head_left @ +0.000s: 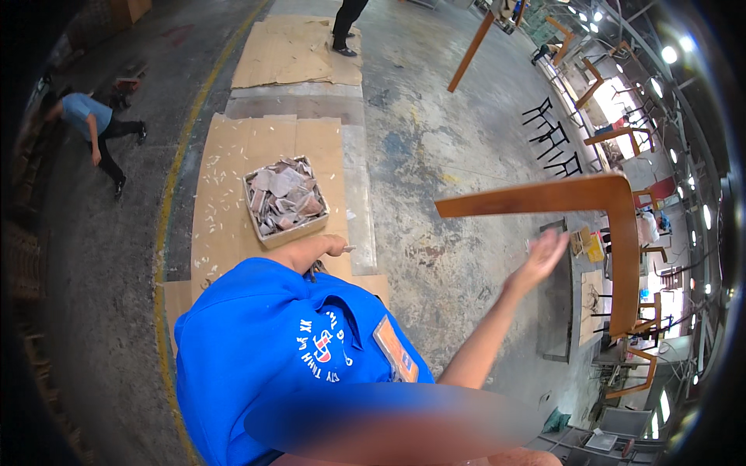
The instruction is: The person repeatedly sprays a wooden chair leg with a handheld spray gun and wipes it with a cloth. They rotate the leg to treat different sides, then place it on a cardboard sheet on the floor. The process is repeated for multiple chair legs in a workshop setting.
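Reaching step, we judge — right hand (546, 254), fingers spread, near wooden frame (544, 196); grasping calls for closing. Left hand (336, 246) beside scrap box (301, 231) — grip we can't tell.

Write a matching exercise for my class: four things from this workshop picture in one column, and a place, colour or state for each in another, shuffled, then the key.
1. left hand
2. right hand
3. box
4. bent wooden piece

A. filled with flat scraps
B. orange-brown
C. beside the box's near side
D. open, palm showing

Pairs: 1-C, 2-D, 3-A, 4-B
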`<control>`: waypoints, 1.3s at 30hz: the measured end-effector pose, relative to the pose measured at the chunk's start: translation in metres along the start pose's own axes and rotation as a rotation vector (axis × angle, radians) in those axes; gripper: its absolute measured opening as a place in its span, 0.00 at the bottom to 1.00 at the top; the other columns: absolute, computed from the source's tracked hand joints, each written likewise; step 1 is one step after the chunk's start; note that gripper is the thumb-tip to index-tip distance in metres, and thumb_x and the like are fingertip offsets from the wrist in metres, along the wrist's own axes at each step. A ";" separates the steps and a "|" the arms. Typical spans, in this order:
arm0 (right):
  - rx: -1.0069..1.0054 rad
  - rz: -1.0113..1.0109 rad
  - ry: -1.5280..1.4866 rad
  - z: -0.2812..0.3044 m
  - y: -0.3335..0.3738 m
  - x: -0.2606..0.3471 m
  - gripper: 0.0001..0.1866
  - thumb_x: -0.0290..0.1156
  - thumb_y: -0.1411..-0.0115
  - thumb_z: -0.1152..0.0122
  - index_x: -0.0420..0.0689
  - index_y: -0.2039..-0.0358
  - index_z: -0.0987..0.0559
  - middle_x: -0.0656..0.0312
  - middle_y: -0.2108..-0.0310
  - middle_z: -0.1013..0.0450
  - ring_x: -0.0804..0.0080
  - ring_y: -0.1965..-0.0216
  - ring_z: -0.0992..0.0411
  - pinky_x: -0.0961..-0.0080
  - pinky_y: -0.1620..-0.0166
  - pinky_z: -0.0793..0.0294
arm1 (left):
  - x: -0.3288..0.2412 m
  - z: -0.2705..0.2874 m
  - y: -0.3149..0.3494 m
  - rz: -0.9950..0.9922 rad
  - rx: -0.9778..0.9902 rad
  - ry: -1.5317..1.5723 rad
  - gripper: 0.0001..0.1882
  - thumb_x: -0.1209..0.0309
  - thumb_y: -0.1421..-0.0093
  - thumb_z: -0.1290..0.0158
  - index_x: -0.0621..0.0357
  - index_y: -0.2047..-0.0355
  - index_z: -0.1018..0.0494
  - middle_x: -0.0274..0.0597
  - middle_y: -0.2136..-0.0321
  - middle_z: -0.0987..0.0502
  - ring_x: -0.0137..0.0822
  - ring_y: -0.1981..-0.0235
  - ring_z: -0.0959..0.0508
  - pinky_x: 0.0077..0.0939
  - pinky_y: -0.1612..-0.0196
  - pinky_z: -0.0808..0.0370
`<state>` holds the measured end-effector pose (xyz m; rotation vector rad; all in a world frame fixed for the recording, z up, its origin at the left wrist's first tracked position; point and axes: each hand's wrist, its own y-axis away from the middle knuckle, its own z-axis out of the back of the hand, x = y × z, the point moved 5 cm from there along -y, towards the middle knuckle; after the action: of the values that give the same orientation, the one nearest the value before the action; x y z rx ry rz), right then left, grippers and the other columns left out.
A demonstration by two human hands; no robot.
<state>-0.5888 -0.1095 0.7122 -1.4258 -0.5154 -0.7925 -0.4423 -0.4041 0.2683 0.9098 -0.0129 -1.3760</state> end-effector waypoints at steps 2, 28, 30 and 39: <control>0.035 -0.058 -0.328 -0.033 -0.063 0.021 0.31 0.40 0.37 0.44 0.36 0.40 0.40 0.48 0.45 0.36 0.63 0.47 0.35 0.68 0.45 0.34 | 0.028 0.020 0.007 0.017 -0.076 0.122 0.17 0.66 0.44 0.52 0.54 0.56 0.24 0.54 0.60 0.22 0.52 0.57 0.23 0.43 0.55 0.28; -0.378 -0.175 -0.294 -0.063 0.005 0.026 0.31 0.52 0.36 0.49 0.38 0.46 0.37 0.59 0.55 0.32 0.72 0.56 0.31 0.72 0.53 0.28 | -0.145 0.255 0.006 -0.649 -0.454 0.812 0.23 0.69 0.33 0.60 0.56 0.38 0.40 0.43 0.40 0.36 0.36 0.39 0.37 0.29 0.38 0.40; -0.398 -0.184 -0.305 -0.073 0.016 0.025 0.31 0.53 0.37 0.48 0.38 0.48 0.37 0.60 0.56 0.33 0.74 0.57 0.31 0.73 0.56 0.28 | -0.268 0.321 0.069 -1.056 -0.631 0.806 0.26 0.75 0.37 0.56 0.54 0.38 0.40 0.44 0.39 0.37 0.38 0.37 0.39 0.33 0.37 0.41; -0.178 -0.041 0.155 -0.065 0.033 0.025 0.19 0.43 0.37 0.44 0.44 0.53 0.32 0.67 0.56 0.32 0.79 0.63 0.31 0.73 0.57 0.26 | -0.447 0.357 0.207 -1.544 -1.220 0.536 0.30 0.81 0.52 0.48 0.67 0.45 0.36 0.58 0.45 0.34 0.52 0.41 0.34 0.44 0.38 0.41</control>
<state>-0.5572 -0.1792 0.7016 -1.5057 -0.3627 -0.9935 -0.5625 -0.2408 0.8416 0.0198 2.0548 -1.9075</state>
